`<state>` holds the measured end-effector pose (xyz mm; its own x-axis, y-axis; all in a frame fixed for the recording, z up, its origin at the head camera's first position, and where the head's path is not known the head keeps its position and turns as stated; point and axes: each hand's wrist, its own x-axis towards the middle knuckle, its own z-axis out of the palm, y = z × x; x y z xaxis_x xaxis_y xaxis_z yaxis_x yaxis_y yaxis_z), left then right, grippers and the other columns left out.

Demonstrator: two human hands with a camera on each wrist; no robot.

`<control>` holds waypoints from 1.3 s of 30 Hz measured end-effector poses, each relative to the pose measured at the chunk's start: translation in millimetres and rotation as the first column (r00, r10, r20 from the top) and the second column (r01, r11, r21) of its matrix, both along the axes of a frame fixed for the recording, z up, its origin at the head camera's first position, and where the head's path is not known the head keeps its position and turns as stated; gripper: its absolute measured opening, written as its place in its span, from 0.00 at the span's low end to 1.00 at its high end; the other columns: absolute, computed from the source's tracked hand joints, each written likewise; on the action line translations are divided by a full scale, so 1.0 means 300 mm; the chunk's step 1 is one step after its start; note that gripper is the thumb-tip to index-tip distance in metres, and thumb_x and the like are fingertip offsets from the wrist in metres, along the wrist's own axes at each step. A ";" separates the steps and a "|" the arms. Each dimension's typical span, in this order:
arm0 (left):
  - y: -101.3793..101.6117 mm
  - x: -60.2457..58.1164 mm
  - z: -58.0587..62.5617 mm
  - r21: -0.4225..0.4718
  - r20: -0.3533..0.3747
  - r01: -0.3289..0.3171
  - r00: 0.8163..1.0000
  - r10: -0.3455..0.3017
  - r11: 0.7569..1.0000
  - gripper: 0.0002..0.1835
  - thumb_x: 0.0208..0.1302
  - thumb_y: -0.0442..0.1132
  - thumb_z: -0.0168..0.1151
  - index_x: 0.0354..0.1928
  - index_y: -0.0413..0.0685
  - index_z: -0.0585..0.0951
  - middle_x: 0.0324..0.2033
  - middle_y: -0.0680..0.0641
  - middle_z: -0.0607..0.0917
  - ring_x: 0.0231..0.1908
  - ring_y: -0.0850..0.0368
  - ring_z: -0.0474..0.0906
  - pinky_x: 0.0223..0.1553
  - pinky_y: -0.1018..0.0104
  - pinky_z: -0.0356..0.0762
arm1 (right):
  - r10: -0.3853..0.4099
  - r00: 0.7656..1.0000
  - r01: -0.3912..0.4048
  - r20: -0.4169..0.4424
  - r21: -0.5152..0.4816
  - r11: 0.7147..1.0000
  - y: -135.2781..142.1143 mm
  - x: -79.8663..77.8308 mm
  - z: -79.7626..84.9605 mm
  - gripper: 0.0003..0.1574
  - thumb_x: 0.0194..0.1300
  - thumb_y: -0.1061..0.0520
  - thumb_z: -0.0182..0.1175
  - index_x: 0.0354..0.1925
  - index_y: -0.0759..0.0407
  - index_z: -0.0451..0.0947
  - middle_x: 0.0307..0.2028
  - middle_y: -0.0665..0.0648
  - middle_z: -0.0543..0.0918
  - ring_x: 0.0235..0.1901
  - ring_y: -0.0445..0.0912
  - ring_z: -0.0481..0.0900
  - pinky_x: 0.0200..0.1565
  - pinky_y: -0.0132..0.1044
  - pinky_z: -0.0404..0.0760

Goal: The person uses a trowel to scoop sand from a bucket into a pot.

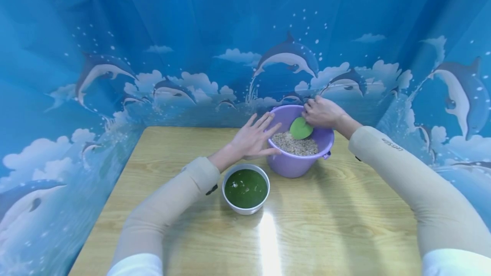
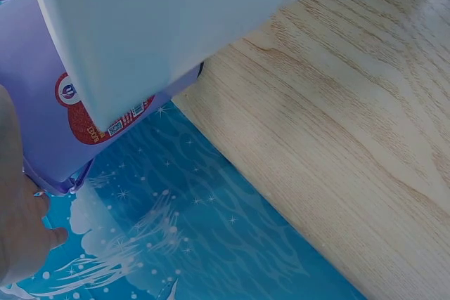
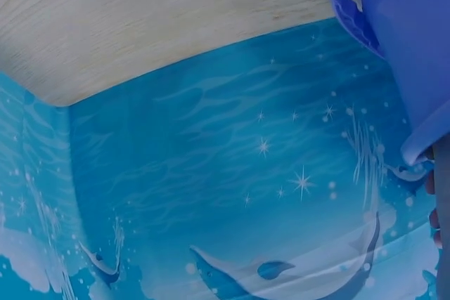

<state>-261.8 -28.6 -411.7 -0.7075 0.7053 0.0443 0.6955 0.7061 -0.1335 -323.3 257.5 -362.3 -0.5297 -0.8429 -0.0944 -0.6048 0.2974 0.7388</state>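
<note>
A: What do you have before you, widest first?

B: You face a dolphin-printed backdrop point(image 1: 215, 20); below it your wooden table point(image 1: 345, 233) carries the purple bucket point(image 1: 291, 167), upright near the far edge; just beside it, nearer you and to the left, sits the pale bowl point(image 1: 245, 211), green inside; whether that green is liquid or lining, you cannot tell from here.

A: And your hands?

B: Your left hand point(image 1: 255, 139) has its fingers spread at the bucket's left rim; how hard it presses, if at all, does not show; your right hand point(image 1: 322, 112) is curled at the far right of the rim, seemingly pinching a handle that your fingers hide.

A: Which leaves you the small things?

B: You have grainy stuff point(image 1: 297, 146) lying inside the bucket; smallest, the green scoop point(image 1: 301, 128) hangs from your right hand, its blade within the bucket; whether it touches the grains is unclear.

A: So which step are you at?

B: Scooping, I'd judge, with no load yet visible on your blade; your next move calls for a firm pinch, the blade tipped into the grains, and your left hand bracing the rim; push sideways and your bucket could slide.
</note>
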 end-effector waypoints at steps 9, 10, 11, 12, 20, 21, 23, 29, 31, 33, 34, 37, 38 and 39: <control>-0.002 -0.002 0.000 0.011 0.009 0.004 1.000 -0.004 1.000 0.52 0.73 0.78 0.41 0.86 0.53 0.51 0.85 0.40 0.48 0.86 0.44 0.42 0.86 0.38 0.47 | -0.033 0.998 0.033 0.062 -0.008 0.999 -0.010 -0.008 -0.016 0.22 0.73 0.40 0.63 0.42 0.57 0.85 0.36 0.59 0.86 0.34 0.53 0.80 0.35 0.43 0.82; -0.002 -0.002 -0.002 0.009 0.007 0.003 1.000 -0.003 1.000 0.52 0.73 0.78 0.41 0.86 0.54 0.51 0.85 0.40 0.48 0.86 0.44 0.42 0.86 0.38 0.47 | -0.031 0.997 0.031 0.070 -0.007 0.999 -0.013 -0.007 -0.017 0.22 0.73 0.40 0.63 0.42 0.57 0.85 0.36 0.59 0.87 0.35 0.53 0.81 0.37 0.44 0.82; -0.002 -0.003 -0.003 0.007 0.004 0.003 1.000 -0.003 1.000 0.52 0.73 0.79 0.40 0.86 0.54 0.51 0.86 0.40 0.48 0.86 0.44 0.42 0.86 0.38 0.47 | -0.027 0.997 0.028 0.074 -0.008 1.000 -0.015 -0.007 -0.020 0.22 0.73 0.39 0.63 0.42 0.57 0.85 0.36 0.59 0.87 0.36 0.53 0.81 0.39 0.45 0.83; -0.002 -0.003 -0.004 0.007 0.003 0.002 1.000 -0.002 1.000 0.52 0.73 0.79 0.40 0.86 0.54 0.51 0.85 0.40 0.48 0.86 0.44 0.42 0.86 0.38 0.47 | -0.023 0.997 0.024 0.079 -0.009 1.000 -0.018 -0.006 -0.021 0.22 0.73 0.39 0.63 0.42 0.56 0.85 0.37 0.59 0.87 0.36 0.53 0.82 0.41 0.46 0.83; -0.001 -0.003 -0.003 0.003 0.011 -0.004 1.000 0.004 1.000 0.51 0.72 0.79 0.40 0.86 0.56 0.51 0.86 0.41 0.47 0.86 0.45 0.40 0.86 0.39 0.46 | 0.005 0.998 -0.003 0.066 -0.028 1.000 -0.024 -0.012 -0.026 0.24 0.70 0.36 0.64 0.40 0.56 0.85 0.38 0.59 0.89 0.42 0.54 0.82 0.47 0.48 0.81; -0.001 -0.003 -0.003 0.006 0.013 -0.004 1.000 0.004 1.000 0.51 0.72 0.79 0.40 0.86 0.56 0.51 0.86 0.40 0.47 0.86 0.45 0.40 0.86 0.39 0.46 | 0.005 0.998 -0.003 0.067 -0.032 0.999 -0.024 -0.014 -0.026 0.25 0.70 0.35 0.65 0.40 0.56 0.85 0.39 0.59 0.88 0.42 0.54 0.82 0.47 0.48 0.82; -0.001 -0.002 -0.003 0.010 0.018 -0.005 1.000 0.005 1.000 0.51 0.73 0.79 0.40 0.86 0.56 0.51 0.86 0.41 0.46 0.86 0.44 0.40 0.86 0.38 0.45 | 0.003 0.997 0.000 0.077 -0.038 0.999 -0.023 -0.016 -0.027 0.27 0.69 0.34 0.66 0.39 0.56 0.86 0.39 0.59 0.87 0.42 0.54 0.81 0.46 0.48 0.82; 0.001 0.003 0.000 0.011 0.030 -0.007 1.000 0.006 1.000 0.51 0.73 0.79 0.39 0.86 0.57 0.50 0.86 0.41 0.46 0.86 0.44 0.39 0.86 0.39 0.43 | -0.018 0.993 0.023 0.115 -0.044 0.999 -0.018 -0.023 -0.031 0.32 0.68 0.30 0.65 0.40 0.58 0.86 0.40 0.60 0.85 0.42 0.55 0.82 0.48 0.50 0.84; 0.001 0.004 0.001 0.012 0.030 -0.008 1.000 0.008 1.000 0.51 0.73 0.79 0.39 0.86 0.57 0.50 0.86 0.41 0.45 0.86 0.44 0.39 0.86 0.39 0.43 | -0.024 0.993 0.030 0.119 -0.045 0.999 -0.017 -0.026 -0.033 0.32 0.68 0.30 0.65 0.40 0.58 0.86 0.41 0.60 0.85 0.42 0.55 0.82 0.48 0.51 0.84; 0.001 0.003 0.000 0.016 0.027 -0.008 1.000 0.008 1.000 0.50 0.73 0.79 0.40 0.86 0.57 0.51 0.86 0.41 0.46 0.86 0.44 0.39 0.86 0.39 0.43 | -0.029 0.992 0.034 0.121 -0.044 0.998 -0.017 -0.027 -0.036 0.32 0.67 0.30 0.65 0.40 0.58 0.85 0.40 0.60 0.85 0.42 0.55 0.82 0.49 0.51 0.84; 0.000 0.003 0.000 0.020 0.025 -0.007 1.000 0.006 1.000 0.50 0.73 0.79 0.40 0.86 0.57 0.51 0.86 0.41 0.46 0.86 0.44 0.40 0.86 0.39 0.43 | -0.025 0.992 0.031 0.124 -0.046 0.998 -0.018 -0.028 -0.039 0.33 0.67 0.29 0.65 0.40 0.58 0.85 0.40 0.60 0.85 0.42 0.55 0.82 0.49 0.51 0.85; -0.002 0.000 -0.003 0.028 0.021 -0.002 1.000 0.002 1.000 0.50 0.73 0.78 0.41 0.85 0.56 0.53 0.86 0.41 0.48 0.86 0.44 0.40 0.86 0.39 0.44 | -0.007 0.990 0.014 0.140 -0.055 0.998 -0.024 -0.028 -0.048 0.33 0.67 0.28 0.65 0.38 0.57 0.84 0.38 0.59 0.85 0.39 0.54 0.82 0.48 0.51 0.85; -0.002 -0.001 -0.005 0.028 0.020 -0.002 1.000 0.002 1.000 0.50 0.73 0.78 0.41 0.85 0.56 0.53 0.86 0.41 0.48 0.86 0.44 0.41 0.86 0.38 0.44 | 0.000 0.990 0.008 0.144 -0.059 0.998 -0.027 -0.027 -0.050 0.33 0.66 0.28 0.65 0.37 0.57 0.84 0.37 0.59 0.84 0.38 0.54 0.82 0.47 0.50 0.86; -0.002 -0.002 -0.006 0.029 0.016 -0.001 1.000 0.001 1.000 0.50 0.73 0.78 0.41 0.85 0.55 0.54 0.86 0.40 0.48 0.86 0.44 0.41 0.86 0.38 0.45 | 0.008 0.989 0.001 0.147 -0.066 0.998 -0.031 -0.026 -0.053 0.34 0.66 0.28 0.65 0.36 0.57 0.83 0.37 0.59 0.84 0.38 0.53 0.82 0.47 0.50 0.86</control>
<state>-262.4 -29.4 -413.3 -0.7092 0.7030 0.0529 0.6965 0.7103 -0.1017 -331.1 248.2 -378.2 -0.5112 -0.8516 -0.1158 -0.7066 0.3397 0.6208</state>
